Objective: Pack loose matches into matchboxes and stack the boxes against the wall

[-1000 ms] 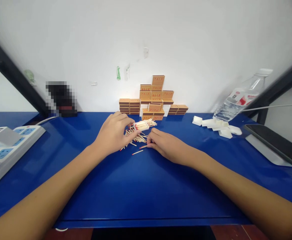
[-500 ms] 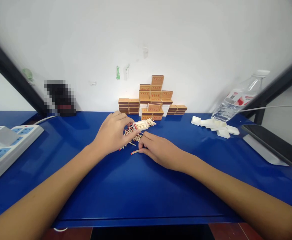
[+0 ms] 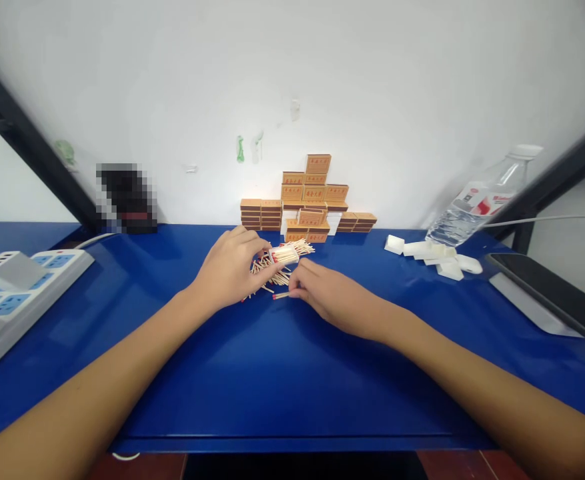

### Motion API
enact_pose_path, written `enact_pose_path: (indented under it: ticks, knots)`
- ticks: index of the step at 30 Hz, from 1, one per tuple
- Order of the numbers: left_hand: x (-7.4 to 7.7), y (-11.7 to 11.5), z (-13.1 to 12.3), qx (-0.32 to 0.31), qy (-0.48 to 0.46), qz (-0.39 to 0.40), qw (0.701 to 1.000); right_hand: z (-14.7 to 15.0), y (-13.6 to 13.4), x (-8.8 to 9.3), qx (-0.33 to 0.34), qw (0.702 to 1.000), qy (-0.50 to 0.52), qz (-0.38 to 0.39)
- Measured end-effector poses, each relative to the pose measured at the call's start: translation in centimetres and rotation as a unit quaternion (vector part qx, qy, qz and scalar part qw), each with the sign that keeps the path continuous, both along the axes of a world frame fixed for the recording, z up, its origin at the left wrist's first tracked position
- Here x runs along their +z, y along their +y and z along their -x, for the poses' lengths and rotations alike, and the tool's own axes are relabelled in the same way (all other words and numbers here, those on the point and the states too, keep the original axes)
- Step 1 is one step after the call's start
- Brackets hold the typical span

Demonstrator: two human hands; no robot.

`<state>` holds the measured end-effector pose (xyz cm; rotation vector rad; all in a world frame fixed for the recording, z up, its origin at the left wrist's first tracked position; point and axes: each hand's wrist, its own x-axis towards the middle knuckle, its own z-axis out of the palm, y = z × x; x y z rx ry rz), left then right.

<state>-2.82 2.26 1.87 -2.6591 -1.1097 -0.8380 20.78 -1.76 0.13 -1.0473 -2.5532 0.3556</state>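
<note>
L hand (image 3: 232, 265): grip closed round the L end of a small white tray (image 3: 283, 249), thumb on near side, fingers on far side; fingertips partly hidden. Tray's full of matches, red heads toward L hand. Can't tell if it rests on the table (image 3: 297, 373) or is held just above it.

R hand (image 3: 327, 293): grip pinching at least 1 match (image 3: 281, 295) near its plain end, red head pointing L; exact no. unclear, fingers cover the rest. Match pile (image 3: 275, 276) is under/beside tray, partly behind L thumb.

Behind, matchbox stack (image 3: 315, 193) by the wall, w/ white bits (image 3: 333, 222) mostly covered by boxes.

Far L: dark thing (image 3: 128, 197) pixelated, can't ID; power strip (image 3: 55, 260) cut off at edge. R: bottle (image 3: 477, 200) tilted, white pcs (image 3: 429, 251) too jumbled to count, phone (image 3: 547, 290) cut off.
</note>
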Motion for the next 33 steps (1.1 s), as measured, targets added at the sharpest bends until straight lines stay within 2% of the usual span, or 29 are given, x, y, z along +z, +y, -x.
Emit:
enact_pose_path:
  ticks: [4, 7, 15, 21, 29, 33]
  knots:
    - [-0.7, -0.3, -0.4, -0.02, 0.01, 0.005, 1.0, -1.7, 0.7, 1.1, -0.06, 0.995, 0.053, -0.06]
    - [-1.0, -0.7, -0.9, -0.044, 0.019, 0.007, 0.999, -2.4, 1.1, 1.3, -0.072, 0.992, 0.053, -0.091]
    - [-0.9, -1.5, -1.5, -0.074, 0.016, 0.015, 0.997, -2.3, 1.3, 0.7, -0.076, 0.992, 0.004, -0.105]
    - [-0.9, -1.8, -1.6, -0.08, 0.011, 0.016, 0.997, -2.3, 1.1, 1.2, -0.057, 0.994, 0.026, -0.092]
    - [-0.9, -1.4, -1.3, -0.055, 0.005, -0.002, 0.998, -3.0, 1.9, 0.7, -0.143, 0.979, 0.065, -0.129]
    - [-1.0, -1.5, -1.5, -0.056, 0.006, -0.004, 0.998, -2.5, 1.8, 0.1, -0.141, 0.981, 0.073, -0.112]
